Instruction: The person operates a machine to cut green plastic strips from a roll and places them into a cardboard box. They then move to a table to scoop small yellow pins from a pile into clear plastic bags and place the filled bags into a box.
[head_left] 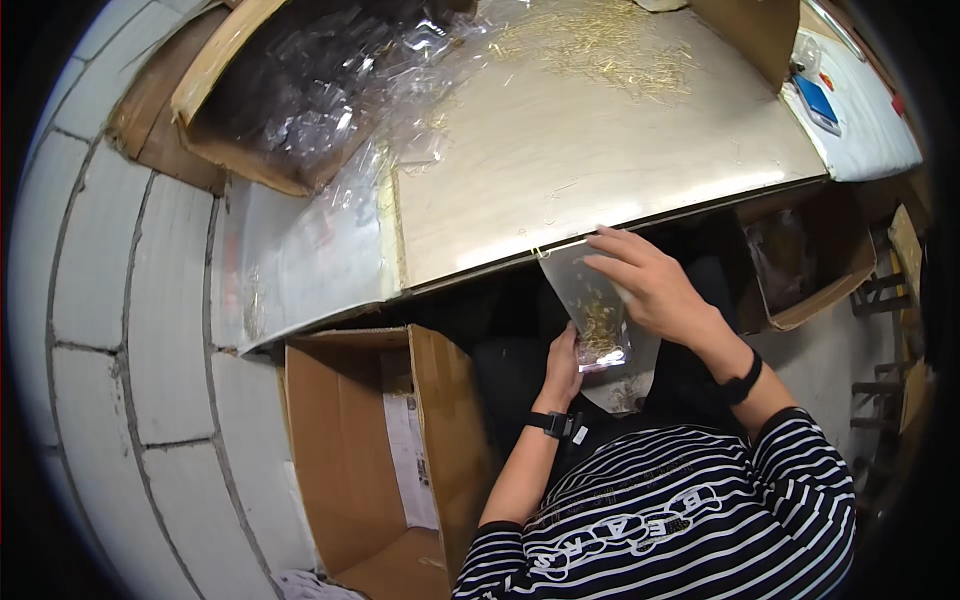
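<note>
A clear plastic bag (572,278) hangs at the table's front edge, tilted, its mouth up by the edge. Thin gold-coloured wire pieces (601,328) lie gathered in its lower part. My left hand (563,366) is closed on the bag's lower left side; part of its fingers is behind the bag. My right hand (655,290) lies along the bag's upper right side, its fingers stretched out and slightly apart over the mouth; its thumb is hidden. One small gold piece (536,252) sits at the table edge next to the bag's upper left corner.
On the table (560,160) lies a spread of gold wire pieces (600,50) at the far side. A cardboard box (190,100) spills clear plastic bags (330,110) at the far left. An open carton (340,440) stands at my left, another box (840,290) at right. A blue device (817,102) lies far right.
</note>
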